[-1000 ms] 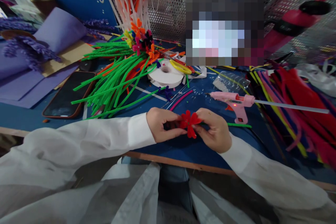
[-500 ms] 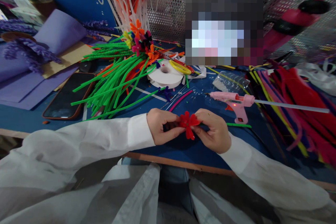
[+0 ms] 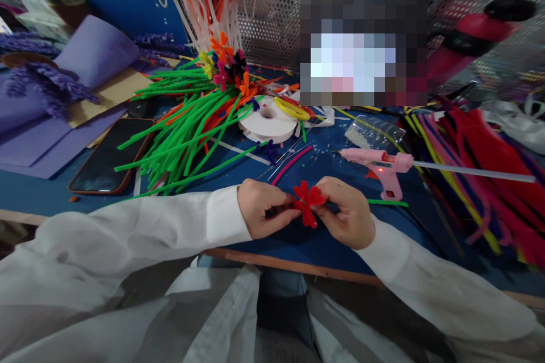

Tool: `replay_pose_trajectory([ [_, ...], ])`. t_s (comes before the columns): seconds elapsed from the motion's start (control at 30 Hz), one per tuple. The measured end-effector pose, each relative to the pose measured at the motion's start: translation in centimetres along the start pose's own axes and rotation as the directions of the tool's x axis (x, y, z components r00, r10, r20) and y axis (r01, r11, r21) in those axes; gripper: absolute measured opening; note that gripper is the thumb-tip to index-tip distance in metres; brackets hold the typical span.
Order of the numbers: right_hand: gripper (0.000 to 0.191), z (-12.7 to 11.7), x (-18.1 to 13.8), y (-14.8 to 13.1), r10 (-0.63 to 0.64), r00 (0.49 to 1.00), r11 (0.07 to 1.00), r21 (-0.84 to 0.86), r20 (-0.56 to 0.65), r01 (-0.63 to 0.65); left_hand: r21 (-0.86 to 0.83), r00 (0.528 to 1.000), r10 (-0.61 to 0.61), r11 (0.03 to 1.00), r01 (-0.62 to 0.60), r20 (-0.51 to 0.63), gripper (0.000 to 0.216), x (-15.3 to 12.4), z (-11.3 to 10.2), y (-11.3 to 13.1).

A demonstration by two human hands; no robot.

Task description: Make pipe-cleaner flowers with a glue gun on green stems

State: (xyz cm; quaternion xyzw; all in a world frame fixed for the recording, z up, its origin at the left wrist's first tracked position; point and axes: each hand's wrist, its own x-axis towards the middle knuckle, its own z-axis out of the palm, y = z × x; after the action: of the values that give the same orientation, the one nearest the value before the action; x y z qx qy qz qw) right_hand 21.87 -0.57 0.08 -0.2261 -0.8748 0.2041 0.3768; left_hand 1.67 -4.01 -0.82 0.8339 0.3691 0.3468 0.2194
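A red pipe-cleaner flower (image 3: 307, 203) with several looped petals is held up between my two hands, just over the near part of the blue table. My left hand (image 3: 266, 208) is closed, thumb and forefinger pinching the flower's left petal. On the other side, my right hand (image 3: 347, 212) pinches the right petal. The remaining fingers of both hands are partly hidden. A green pipe cleaner (image 3: 388, 203) shows just right of my right hand. Beyond it lies a pink glue gun (image 3: 377, 160) with a lit red light and a glue stick in its back.
Green pipe cleaners (image 3: 187, 142) and a white ribbon spool (image 3: 268, 122) lie behind my hands, with yellow-handled scissors (image 3: 293, 109) nearby. A phone (image 3: 111, 156) rests at left. Colored pipe cleaners (image 3: 481, 176) fill the right side. A clear plastic container (image 3: 374, 130) sits behind the glue gun.
The red flower has tilted slightly and shifted a little to the right. My left fingers have closed up more; both hands keep their pinch on it.
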Motion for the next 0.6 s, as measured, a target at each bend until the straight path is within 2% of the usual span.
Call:
replay_pose_trajectory([
  [0.17,0.007,-0.1,-0.3,0.2,-0.072,0.996,0.994,-0.084,-0.055,0.067,-0.278,0.984,-0.167,0.944,0.176,0.055,0.024,0.5,-0.6,-0.1],
  [0.27,0.007,-0.1,-0.4,0.2,-0.128,0.99,0.986,-0.119,-0.065,0.12,-0.384,0.962,-0.253,0.882,0.275,0.106,0.03,0.6,-0.5,-0.6],
  [0.33,0.008,-0.2,-0.4,0.0,-0.154,0.987,0.981,-0.125,-0.056,0.146,-0.424,0.957,-0.264,0.858,0.291,0.122,0.031,0.5,-0.3,-0.8],
  [0.43,0.008,-0.5,-0.4,-0.3,-0.218,0.976,0.966,-0.15,-0.027,0.211,-0.415,0.976,-0.186,0.884,0.215,0.11,0.036,0.5,0.0,-0.8],
  [0.53,0.006,-0.9,-0.5,-0.4,-0.334,0.942,0.914,-0.235,0.023,0.33,-0.318,0.999,0.005,0.948,0.011,0.049,0.04,0.5,0.1,-0.8],
  [0.6,0.008,-1.3,-0.5,-0.4,-0.413,0.907,0.862,-0.285,0.083,0.419,-0.248,0.988,0.155,0.957,-0.153,-0.012,0.041,0.5,0.0,-0.7],
])
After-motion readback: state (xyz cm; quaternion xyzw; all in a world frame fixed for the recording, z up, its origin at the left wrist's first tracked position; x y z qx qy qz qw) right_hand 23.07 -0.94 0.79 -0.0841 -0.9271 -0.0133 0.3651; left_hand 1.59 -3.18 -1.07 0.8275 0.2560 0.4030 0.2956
